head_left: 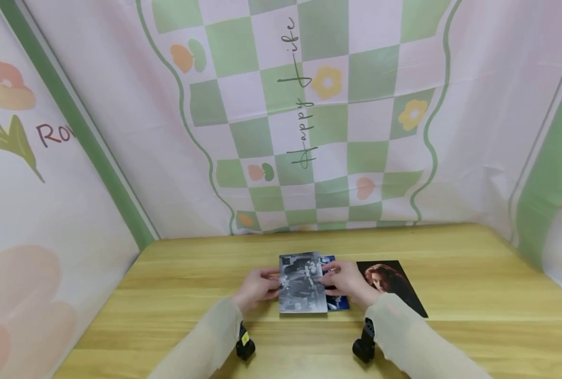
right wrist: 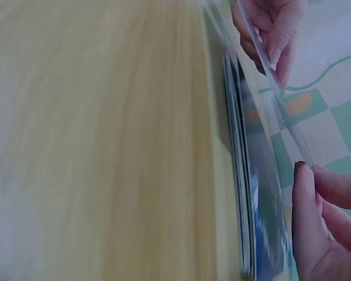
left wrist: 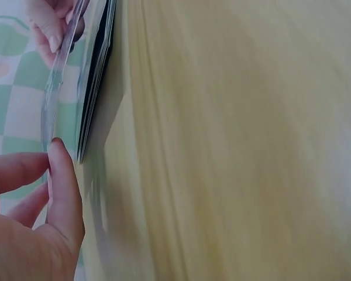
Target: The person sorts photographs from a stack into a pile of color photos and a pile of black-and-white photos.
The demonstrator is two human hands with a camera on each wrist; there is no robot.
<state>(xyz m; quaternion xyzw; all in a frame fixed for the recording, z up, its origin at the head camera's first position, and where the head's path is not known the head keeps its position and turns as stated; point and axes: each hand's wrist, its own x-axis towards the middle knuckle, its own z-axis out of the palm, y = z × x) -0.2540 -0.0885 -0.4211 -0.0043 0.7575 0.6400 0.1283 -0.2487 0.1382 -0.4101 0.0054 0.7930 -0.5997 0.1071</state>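
A black-and-white photo print (head_left: 302,289) is held up between both hands. My left hand (head_left: 257,288) pinches its left edge between thumb and fingers, and my right hand (head_left: 347,280) pinches its right edge. In the wrist views the print shows edge-on, slightly bowed, apart from the pile below. Beneath it a stack of prints (right wrist: 245,175) lies on the table; a blue print (head_left: 340,303) shows at its right side, the rest being covered. To the right, partly behind my right hand and sleeve, lies a dark photo (head_left: 401,287) of a person with reddish hair.
The wooden table (head_left: 191,295) extends around the prints. A patterned curtain (head_left: 328,126) hangs behind the table's back edge, with similar cloth at both sides. A black wrist camera (head_left: 245,347) sits on the left wrist and another camera (head_left: 363,345) on the right.
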